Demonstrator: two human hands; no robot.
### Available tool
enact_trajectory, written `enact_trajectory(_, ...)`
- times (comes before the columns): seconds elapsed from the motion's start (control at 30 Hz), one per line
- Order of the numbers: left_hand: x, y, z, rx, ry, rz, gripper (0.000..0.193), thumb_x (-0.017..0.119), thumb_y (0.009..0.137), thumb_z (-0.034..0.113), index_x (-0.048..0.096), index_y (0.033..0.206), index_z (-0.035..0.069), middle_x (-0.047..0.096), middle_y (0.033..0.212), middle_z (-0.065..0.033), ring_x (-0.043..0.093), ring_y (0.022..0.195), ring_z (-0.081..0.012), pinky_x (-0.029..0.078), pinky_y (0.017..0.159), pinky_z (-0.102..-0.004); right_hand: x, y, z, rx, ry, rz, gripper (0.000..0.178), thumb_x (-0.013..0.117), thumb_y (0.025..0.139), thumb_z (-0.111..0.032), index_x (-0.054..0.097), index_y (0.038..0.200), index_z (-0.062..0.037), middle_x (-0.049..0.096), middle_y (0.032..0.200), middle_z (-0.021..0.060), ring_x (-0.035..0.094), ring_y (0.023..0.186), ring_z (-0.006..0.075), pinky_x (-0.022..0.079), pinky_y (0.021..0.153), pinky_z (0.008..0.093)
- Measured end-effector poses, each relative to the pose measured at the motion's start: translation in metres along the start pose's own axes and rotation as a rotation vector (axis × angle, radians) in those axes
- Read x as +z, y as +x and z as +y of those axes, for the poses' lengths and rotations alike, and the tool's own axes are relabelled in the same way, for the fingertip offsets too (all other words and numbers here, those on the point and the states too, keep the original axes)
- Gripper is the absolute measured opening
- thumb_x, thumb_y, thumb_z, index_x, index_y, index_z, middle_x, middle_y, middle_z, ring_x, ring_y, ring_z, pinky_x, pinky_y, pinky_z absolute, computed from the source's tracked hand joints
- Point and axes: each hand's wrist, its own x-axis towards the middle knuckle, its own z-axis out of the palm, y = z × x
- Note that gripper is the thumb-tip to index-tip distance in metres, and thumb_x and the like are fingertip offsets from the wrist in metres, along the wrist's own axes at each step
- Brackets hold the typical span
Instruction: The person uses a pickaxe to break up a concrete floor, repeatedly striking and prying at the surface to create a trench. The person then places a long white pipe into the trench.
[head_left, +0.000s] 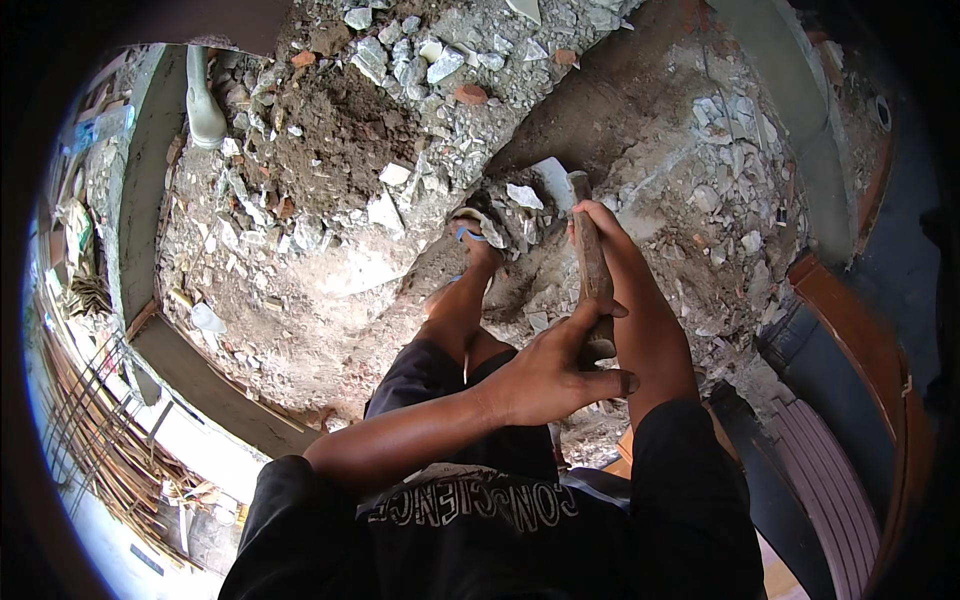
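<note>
A thick wooden tool handle slants away from me in front of my right forearm. My left hand is closed round its near end, with the butt showing between the fingers. Farther along, my right hand grips the handle near its far end. Beyond that hand a pale flat blade shows, apparently the tool's head; it looks like a hoe, though the joint is hard to make out. A white rubble chunk lies beside the blade. My foot, in a blue-strapped sandal, stands just left of it.
Broken concrete and brick cover a raised slab edge ahead. Darker soil lies in a hollow to its right. A grey beam borders the left, with a white pipe near it. Orange-brown boards lean at the right.
</note>
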Motion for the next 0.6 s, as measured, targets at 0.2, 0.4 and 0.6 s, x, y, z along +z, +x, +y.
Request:
enact_trajectory(0.2, -0.023, -0.093, 0.068, 0.154, 0.362, 0.078, 0.064, 0.076, 0.081, 0.038, 0.051, 0.13, 0.008, 0.065, 0.105, -0.0212, 0.062, 0.101, -0.0277, 0.047, 0.091, -0.0383, 0.062, -0.118, -0.003, -0.189, 0.294, 0.117, 0.052, 0.06, 0.081, -0.017, 0.035, 0.121, 0.004, 0.049, 0.101, 0.018, 0.055, 0.07, 0.0297, 0.054, 0.069, 0.0457)
enact_trajectory(0.4, -0.09, -0.299, 0.078, 0.192, 0.274, 0.931, 0.057, 0.074, 0.083, 0.041, 0.065, 0.114, -0.006, 0.068, 0.081, -0.0084, 0.06, 0.059, -0.0107, 0.046, 0.053, -0.0224, 0.262, -0.221, 0.067, -0.406, 0.66, 0.103, 0.024, 0.064, 0.082, -0.025, 0.049, 0.094, -0.0107, 0.048, 0.077, 0.0007, 0.045, 0.056, 0.0162, 0.034, 0.046, 0.0316)
enact_trajectory(0.6, -0.151, -0.507, -0.021, 0.381, 0.155, 1.626, 0.019, 0.06, 0.093, 0.022, 0.067, 0.084, 0.006, 0.054, 0.062, 0.0025, 0.038, 0.044, -0.0034, 0.027, 0.039, -0.0215, 0.427, -0.341, 0.201, -0.311, 0.332, -0.195, 0.057, 0.069, 0.086, -0.015, 0.028, 0.125, -0.0133, 0.044, 0.119, 0.0092, 0.049, 0.107, 0.0199, 0.052, 0.079, 0.0432)
